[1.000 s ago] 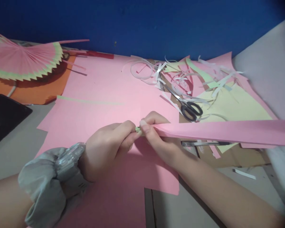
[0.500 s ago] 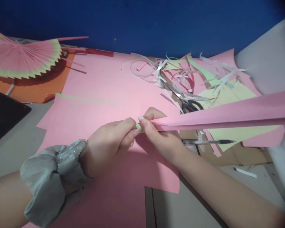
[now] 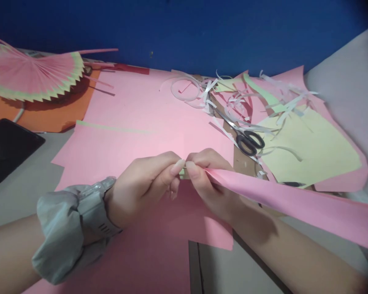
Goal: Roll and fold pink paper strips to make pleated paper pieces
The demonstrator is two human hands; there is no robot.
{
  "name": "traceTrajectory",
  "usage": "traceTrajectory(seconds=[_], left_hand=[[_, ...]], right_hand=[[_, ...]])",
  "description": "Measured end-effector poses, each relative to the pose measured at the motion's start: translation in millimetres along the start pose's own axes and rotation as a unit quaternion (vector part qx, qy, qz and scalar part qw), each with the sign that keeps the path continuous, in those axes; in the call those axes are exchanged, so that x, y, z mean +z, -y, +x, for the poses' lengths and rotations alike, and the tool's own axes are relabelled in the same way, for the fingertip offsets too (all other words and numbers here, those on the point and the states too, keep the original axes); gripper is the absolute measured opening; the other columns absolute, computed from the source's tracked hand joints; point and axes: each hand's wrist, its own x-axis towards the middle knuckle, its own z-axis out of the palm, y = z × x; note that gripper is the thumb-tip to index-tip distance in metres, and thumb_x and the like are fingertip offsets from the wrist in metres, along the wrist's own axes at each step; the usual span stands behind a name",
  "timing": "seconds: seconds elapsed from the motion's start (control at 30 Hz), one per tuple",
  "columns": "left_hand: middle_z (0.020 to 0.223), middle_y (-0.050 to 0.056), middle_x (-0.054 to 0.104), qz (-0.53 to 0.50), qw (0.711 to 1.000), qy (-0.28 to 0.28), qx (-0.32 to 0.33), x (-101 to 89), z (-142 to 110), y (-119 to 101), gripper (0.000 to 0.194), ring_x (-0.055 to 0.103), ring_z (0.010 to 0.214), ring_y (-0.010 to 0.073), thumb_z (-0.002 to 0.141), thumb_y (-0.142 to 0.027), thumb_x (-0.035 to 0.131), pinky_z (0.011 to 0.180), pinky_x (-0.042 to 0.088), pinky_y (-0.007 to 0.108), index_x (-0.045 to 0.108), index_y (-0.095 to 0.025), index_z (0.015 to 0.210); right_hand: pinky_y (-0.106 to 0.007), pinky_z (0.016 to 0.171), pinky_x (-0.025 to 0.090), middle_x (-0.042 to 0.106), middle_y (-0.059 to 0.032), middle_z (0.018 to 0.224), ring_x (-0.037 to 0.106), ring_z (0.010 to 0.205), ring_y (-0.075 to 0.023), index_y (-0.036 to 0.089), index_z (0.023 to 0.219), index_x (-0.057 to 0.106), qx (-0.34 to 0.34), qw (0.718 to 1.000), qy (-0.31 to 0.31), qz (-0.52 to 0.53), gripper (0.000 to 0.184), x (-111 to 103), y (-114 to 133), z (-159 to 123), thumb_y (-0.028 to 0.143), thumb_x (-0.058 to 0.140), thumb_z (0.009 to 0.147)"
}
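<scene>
A long folded strip of pink paper (image 3: 288, 200) runs from my fingers out past the right edge, crossing over my right forearm. Its near end, with a bit of light green showing between the hands, is pinched by both. My left hand (image 3: 150, 179) is closed, thumb and forefinger on that green end; a watch and a grey scrunchie are on the wrist. Thumb tip almost against the left one, my right hand (image 3: 211, 179) is closed around the pink strip. Beneath both hands lie large pink paper sheets (image 3: 125, 102), one with a thin green edge.
Black-handled scissors (image 3: 248, 139) lie right of the hands among white paper scraps (image 3: 288, 102) and a pale yellow sheet (image 3: 313, 143). A pen (image 3: 291, 184) is partly covered by the strip. At left are a pleated pink-and-green paper fan (image 3: 33, 73), an orange sheet (image 3: 58, 114) and a black phone (image 3: 12, 147).
The pink strip's far end has swung downward, now crossing over my right forearm and covering much of the pen. My hands have come closer together, thumbs nearly meeting.
</scene>
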Motion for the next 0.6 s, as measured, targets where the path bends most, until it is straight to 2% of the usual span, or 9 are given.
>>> traceTrajectory(seconds=[0.2, 0.33, 0.47, 0.6], left_hand=[[0.059, -0.005, 0.055, 0.017, 1.000, -0.004, -0.017, 0.2, -0.7, -0.5, 0.035, 0.052, 0.056, 0.0075, 0.095, -0.027, 0.030, 0.064, 0.042, 0.019, 0.051, -0.020, 0.067], [0.056, -0.006, 0.055, 0.033, 0.999, -0.001, -0.027, -0.1, -1.0, -0.4, 0.035, 0.053, 0.053, 0.0077, 0.094, -0.026, 0.031, 0.061, 0.042, 0.020, 0.048, -0.021, 0.064], [0.054, -0.006, 0.056, 0.043, 0.998, -0.004, -0.046, -0.3, -1.1, 0.3, 0.036, 0.054, 0.052, 0.0084, 0.094, -0.026, 0.031, 0.060, 0.042, 0.021, 0.048, -0.021, 0.062], [0.053, -0.007, 0.055, 0.026, 0.998, -0.009, -0.051, 0.6, -1.1, 0.8, 0.037, 0.052, 0.051, 0.0078, 0.094, -0.028, 0.031, 0.060, 0.042, 0.020, 0.047, -0.021, 0.061]], right_hand=[[-0.027, 0.047, 0.035, 0.050, 0.0031, 0.057, 0.045, 0.051, -0.0120, 0.024, 0.068, 0.048, 0.036, 0.998, -0.029, -0.033, 0.025, -0.2, -4.2, -1.4, 0.037, 0.049, 0.089], [-0.025, 0.045, 0.031, 0.043, 0.0045, 0.054, 0.039, 0.048, -0.0096, 0.022, 0.067, 0.047, 0.069, 0.997, -0.023, -0.015, 0.027, 0.4, -7.0, -1.3, 0.037, 0.047, 0.090], [-0.024, 0.047, 0.033, 0.041, 0.0055, 0.053, 0.037, 0.045, -0.0086, 0.022, 0.068, 0.047, 0.072, 0.997, 0.007, 0.032, 0.028, 0.3, -8.9, 3.1, 0.035, 0.042, 0.093], [-0.023, 0.051, 0.037, 0.046, 0.0049, 0.058, 0.042, 0.049, -0.0085, 0.021, 0.066, 0.045, 0.056, 0.998, 0.015, 0.024, 0.027, -1.0, -8.6, 5.8, 0.030, 0.045, 0.092]])
